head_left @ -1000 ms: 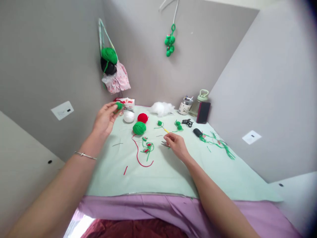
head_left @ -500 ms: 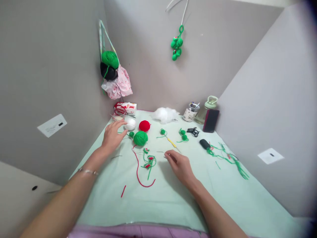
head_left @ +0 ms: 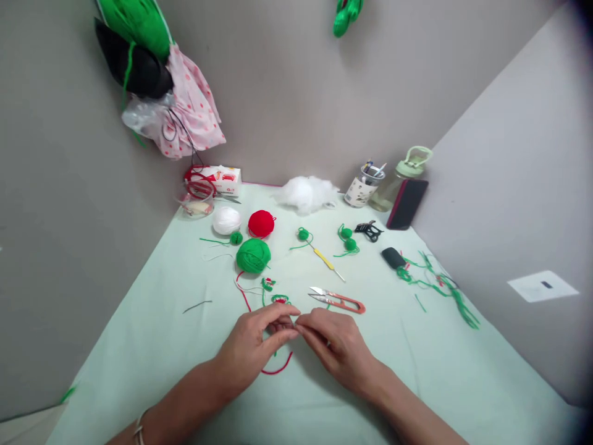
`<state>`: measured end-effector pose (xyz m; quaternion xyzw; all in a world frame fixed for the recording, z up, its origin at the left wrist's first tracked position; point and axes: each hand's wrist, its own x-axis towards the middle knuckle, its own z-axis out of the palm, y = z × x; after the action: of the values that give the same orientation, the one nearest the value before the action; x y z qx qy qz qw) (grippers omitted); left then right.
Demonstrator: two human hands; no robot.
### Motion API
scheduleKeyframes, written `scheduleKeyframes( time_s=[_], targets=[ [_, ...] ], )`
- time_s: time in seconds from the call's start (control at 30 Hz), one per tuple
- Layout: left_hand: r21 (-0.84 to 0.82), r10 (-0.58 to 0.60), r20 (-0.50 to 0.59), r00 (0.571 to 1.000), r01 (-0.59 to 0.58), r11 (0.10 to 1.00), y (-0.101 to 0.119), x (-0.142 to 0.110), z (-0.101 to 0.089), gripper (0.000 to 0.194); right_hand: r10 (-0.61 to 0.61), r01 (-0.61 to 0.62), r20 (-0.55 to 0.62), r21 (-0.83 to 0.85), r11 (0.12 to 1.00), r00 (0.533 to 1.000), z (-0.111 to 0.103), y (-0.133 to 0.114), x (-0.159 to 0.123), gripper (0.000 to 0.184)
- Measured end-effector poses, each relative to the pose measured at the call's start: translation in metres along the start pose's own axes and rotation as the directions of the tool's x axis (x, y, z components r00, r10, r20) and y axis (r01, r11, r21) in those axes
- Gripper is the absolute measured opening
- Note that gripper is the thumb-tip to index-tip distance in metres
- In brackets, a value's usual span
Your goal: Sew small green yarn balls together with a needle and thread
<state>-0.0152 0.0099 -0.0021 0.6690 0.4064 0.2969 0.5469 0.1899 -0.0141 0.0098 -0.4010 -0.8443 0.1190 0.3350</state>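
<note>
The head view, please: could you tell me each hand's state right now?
Left hand: loosely curled, not clearly open or closed; whether it holds anything cannot be told.
Right hand: closed in a pinch; anything thin inside cannot be made out.

A single head-worn camera looks forward and steeply down from the near side of the orange-handled snips [head_left: 341, 298], close above the surface [head_left: 157, 334] around them, with a grey wall [head_left: 278, 93] beyond them.
</note>
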Motion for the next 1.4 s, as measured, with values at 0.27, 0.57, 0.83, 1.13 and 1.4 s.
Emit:
scheduleKeyframes(
  time_s=[0.27,0.57,0.83,1.13,1.4],
  targets=[
    [0.099,0.180,-0.093,0.979,-0.171,0.980,-0.010,0.005,-0.007,0.011,-0.023,0.032,0.067,-0.144,0.989,0.997,0.002,0.019,0.002,0.014],
    [0.148,0.089,-0.205,0.975,-0.059,0.987,0.001,0.010,-0.014,0.014,0.049,-0.041,0.052,-0.144,0.989,0.997,-0.003,0.015,0.003,0.019],
    [0.211,0.107,-0.091,0.990,-0.086,0.974,0.007,0.005,-0.005,0.021,0.089,-0.075,0.131,-0.109,0.991,0.987,-0.006,0.002,0.000,0.024],
    [0.284,0.132,-0.109,0.985,-0.096,0.954,0.028,-0.003,-0.009,0.033,0.442,-0.434,0.126,-0.090,0.897,0.888,-0.034,-0.012,0.006,0.025],
    [0.361,0.160,-0.180,0.970,-0.086,0.929,0.039,-0.008,-0.011,0.030,0.404,-0.265,0.376,-0.369,0.891,0.834,-0.029,-0.016,-0.013,0.015]
  ],
)
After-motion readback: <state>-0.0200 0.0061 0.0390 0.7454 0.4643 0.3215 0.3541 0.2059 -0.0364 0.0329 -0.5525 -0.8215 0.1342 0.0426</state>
